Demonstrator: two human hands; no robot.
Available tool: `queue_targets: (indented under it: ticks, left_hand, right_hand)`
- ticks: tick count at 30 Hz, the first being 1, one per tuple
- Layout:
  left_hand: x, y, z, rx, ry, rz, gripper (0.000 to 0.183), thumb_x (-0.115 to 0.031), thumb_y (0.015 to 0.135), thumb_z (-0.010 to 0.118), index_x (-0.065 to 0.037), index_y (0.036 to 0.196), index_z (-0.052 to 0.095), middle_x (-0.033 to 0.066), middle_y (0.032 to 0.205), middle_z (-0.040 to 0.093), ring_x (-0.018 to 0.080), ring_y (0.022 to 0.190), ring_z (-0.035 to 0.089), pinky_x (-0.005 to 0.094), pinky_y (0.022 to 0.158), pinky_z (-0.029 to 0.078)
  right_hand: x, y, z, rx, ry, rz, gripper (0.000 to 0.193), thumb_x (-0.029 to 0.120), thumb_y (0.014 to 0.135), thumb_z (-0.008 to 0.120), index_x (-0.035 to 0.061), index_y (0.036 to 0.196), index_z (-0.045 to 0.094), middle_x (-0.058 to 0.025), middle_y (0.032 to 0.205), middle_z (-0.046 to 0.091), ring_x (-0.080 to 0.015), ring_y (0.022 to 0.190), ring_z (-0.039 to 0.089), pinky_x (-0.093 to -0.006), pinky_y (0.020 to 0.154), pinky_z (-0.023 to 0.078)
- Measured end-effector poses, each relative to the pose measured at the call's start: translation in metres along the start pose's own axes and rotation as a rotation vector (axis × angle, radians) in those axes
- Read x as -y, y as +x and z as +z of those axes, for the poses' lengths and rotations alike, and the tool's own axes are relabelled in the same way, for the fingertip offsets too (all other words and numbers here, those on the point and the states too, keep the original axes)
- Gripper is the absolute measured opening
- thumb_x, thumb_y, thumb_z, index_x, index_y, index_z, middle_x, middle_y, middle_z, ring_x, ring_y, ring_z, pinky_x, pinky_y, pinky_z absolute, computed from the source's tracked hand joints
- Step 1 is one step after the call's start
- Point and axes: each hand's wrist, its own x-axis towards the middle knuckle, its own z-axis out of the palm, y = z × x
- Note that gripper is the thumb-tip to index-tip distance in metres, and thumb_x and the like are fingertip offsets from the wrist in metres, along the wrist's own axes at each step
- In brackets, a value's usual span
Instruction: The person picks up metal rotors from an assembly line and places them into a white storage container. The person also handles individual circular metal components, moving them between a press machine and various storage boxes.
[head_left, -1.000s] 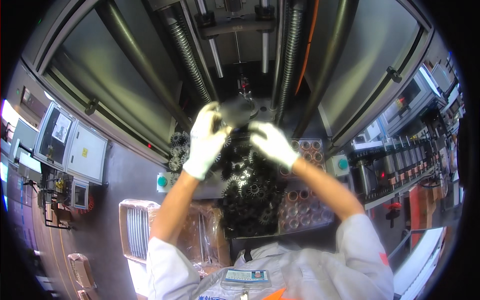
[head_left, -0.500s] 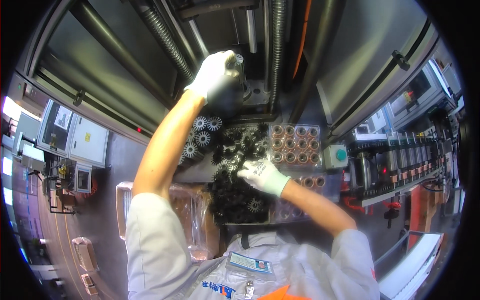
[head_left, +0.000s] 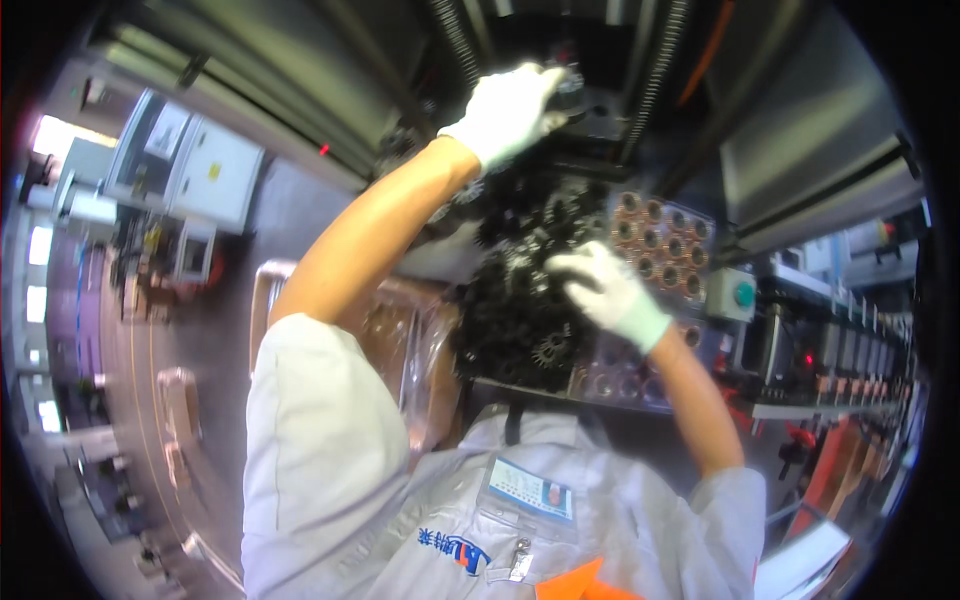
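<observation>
black toothed discs point(head_left: 515, 310) are lying left of the nearer right hand point(head_left: 612, 290), grip parted (left hand point(head_left: 508, 115): i cannot tell).

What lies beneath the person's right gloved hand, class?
A pile of black toothed gears shows at the fingertip side of the right gloved hand. Whatever is directly beneath it is covered, so it cannot be told.

White-gloved left hand point(head_left: 508, 112) at the machine point(head_left: 600, 122); right hand point(head_left: 608, 290) over dark toothed discs point(head_left: 515, 315), beside copper-coloured rings point(head_left: 663, 243); green button point(head_left: 744, 294) at right.
</observation>
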Motion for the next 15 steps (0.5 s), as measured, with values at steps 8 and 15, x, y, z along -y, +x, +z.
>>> queue_targets:
  ticks: [8,15]
  left_hand:
    - [0.035,-0.3,-0.037,0.716,-0.216,-0.739,0.031,-0.033,0.08,0.073,-0.003,0.086,0.075,0.0213,0.084,0.071,0.035,0.084,0.071,0.0436,0.079,0.055]
    - [-0.006,-0.441,0.071,0.622,-0.159,-1.014,0.046,-0.031,0.075,0.074,0.002,0.105,0.065,0.0284,0.099,0.069,0.0439,0.097,0.067,0.0492,0.086,0.054]
  right_hand:
    - [0.0,0.021,-0.008,-0.05,0.333,0.128,0.017,0.004,0.084,0.073,-0.0017,0.101,0.073,-0.0091,0.108,0.065,-0.0188,0.102,0.062,-0.0301,0.09,0.05]
    - [0.011,0.059,-0.013,-0.227,0.506,0.365,0.032,0.007,0.095,0.067,-0.0025,0.126,0.065,-0.0034,0.102,0.07,-0.0066,0.088,0.063,-0.0233,0.082,0.055]
